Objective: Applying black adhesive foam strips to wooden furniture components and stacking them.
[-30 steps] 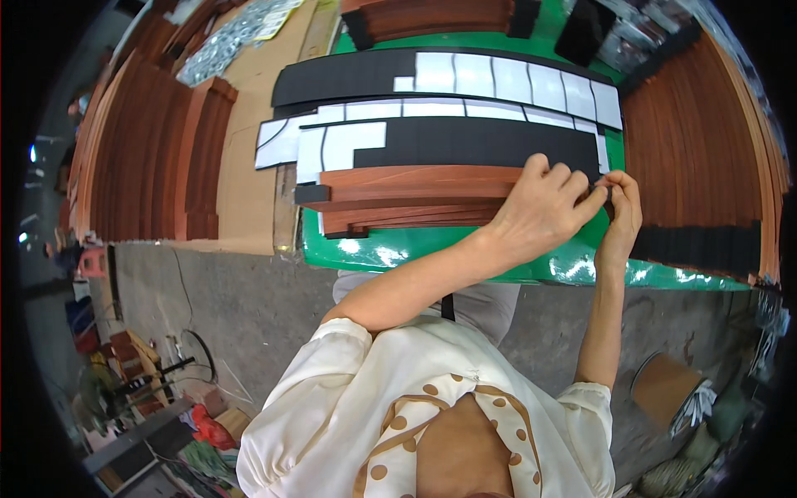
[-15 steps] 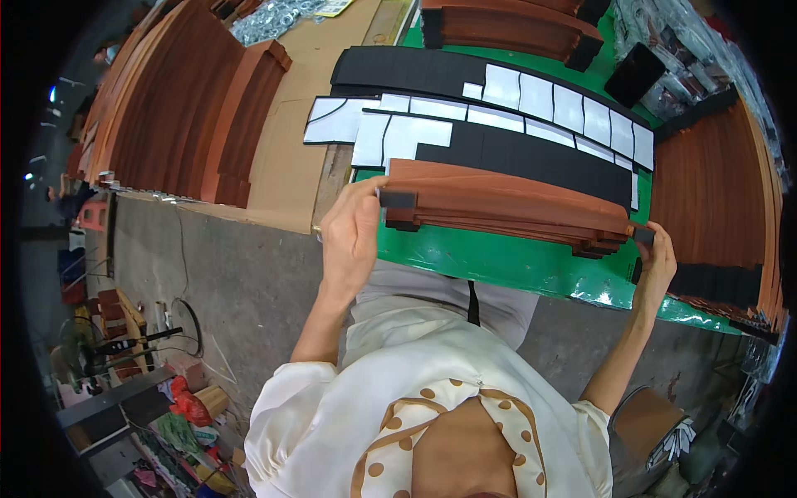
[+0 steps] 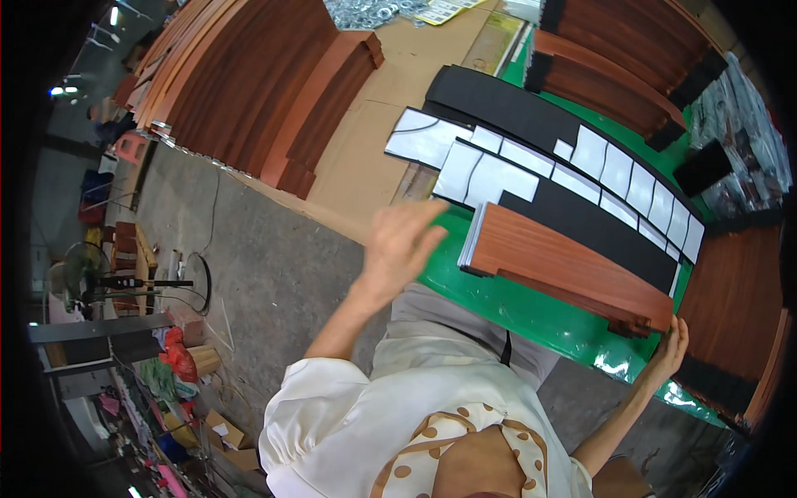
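A small stack of brown wood-grain boards (image 3: 573, 270) lies tilted across the green table top in front of me, with pale edges showing at its left end. My left hand (image 3: 403, 249) hovers just left of that end, apart from the boards, slightly blurred, with its thumb and fingers apart and nothing visible in it. At the stack's right end, my right hand (image 3: 671, 350) grips the corner of the boards; its fingertips are partly hidden. Behind the stack are black foam strips (image 3: 506, 104) and white-backed pads (image 3: 486, 176), laid out in overlapping rows.
Tall stacks of brown boards stand at the left (image 3: 241, 91) and right (image 3: 735, 299). More boards with black ends (image 3: 610, 79) lie at the back. A black phone (image 3: 702, 168) rests near plastic-wrapped parts (image 3: 739, 124). Metal pieces (image 3: 365, 12) lie on cardboard at the back left.
My left hand has let go of the board's left end and moved away from it. The top board now lies flat on the stack. The view has shifted, moving the table rightward and down.
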A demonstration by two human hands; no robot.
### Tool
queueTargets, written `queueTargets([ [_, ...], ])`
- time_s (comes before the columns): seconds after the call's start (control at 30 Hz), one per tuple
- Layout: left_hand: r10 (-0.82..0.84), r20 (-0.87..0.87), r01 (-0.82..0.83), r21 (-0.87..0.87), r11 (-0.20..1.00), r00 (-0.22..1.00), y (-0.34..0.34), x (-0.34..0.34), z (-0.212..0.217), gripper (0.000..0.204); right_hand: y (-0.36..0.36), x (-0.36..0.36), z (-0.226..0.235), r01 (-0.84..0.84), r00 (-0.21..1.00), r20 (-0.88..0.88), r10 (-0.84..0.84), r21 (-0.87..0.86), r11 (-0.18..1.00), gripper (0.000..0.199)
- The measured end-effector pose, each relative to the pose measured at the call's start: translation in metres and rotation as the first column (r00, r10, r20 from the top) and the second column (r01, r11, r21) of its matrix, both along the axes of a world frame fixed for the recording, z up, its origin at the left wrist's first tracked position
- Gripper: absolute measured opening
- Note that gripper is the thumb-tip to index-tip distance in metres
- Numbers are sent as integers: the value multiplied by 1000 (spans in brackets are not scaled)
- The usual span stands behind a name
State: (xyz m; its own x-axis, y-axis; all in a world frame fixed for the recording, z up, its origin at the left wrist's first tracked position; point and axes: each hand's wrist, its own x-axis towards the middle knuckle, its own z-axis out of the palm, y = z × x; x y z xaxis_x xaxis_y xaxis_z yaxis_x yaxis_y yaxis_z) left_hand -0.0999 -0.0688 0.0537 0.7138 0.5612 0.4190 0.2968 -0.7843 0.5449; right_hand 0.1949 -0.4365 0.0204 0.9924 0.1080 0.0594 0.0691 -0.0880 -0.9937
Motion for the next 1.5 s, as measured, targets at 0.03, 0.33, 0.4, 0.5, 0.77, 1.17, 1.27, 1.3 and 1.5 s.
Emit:
queueTargets([
  [0.03,102,-29,-98,103,990,994,17,-8,1,35,5,-1,8,54,999,-8,-54,19,998,36],
  [0.33,720,-390,-392,642,659,573,192,-76,13,39,26,16,24,62,986,148,-72,68,996,24],
  [0.4,657,-459,-306,627,716,598,198,-79,13,32,32,17,22,57,988,139,-64,58,997,23],
  [0.5,606,-485,-278,588,760,631,205,-82,15,22,33,21,20,8,989,150,-14,41,999,21],
  [0.77,578,-193,-439,476,762,793,187,-80,37,16,53,15,37,-111,954,286,89,64,992,14],
  [1.17,-197,105,216,-229,949,975,-21,22,81,25,190,-95,110,-706,643,255,722,-165,688,54],
  [1.27,-273,291,319,-122,940,917,-55,48,67,29,185,-107,106,-654,687,303,660,-136,744,64],
  [1.3,-280,294,327,-124,937,914,-56,51,69,29,177,-105,114,-611,687,340,642,-207,764,62],
  [1.5,-442,211,469,-98,878,872,-31,62,66,29,100,-71,116,-262,888,413,200,98,960,40],
])
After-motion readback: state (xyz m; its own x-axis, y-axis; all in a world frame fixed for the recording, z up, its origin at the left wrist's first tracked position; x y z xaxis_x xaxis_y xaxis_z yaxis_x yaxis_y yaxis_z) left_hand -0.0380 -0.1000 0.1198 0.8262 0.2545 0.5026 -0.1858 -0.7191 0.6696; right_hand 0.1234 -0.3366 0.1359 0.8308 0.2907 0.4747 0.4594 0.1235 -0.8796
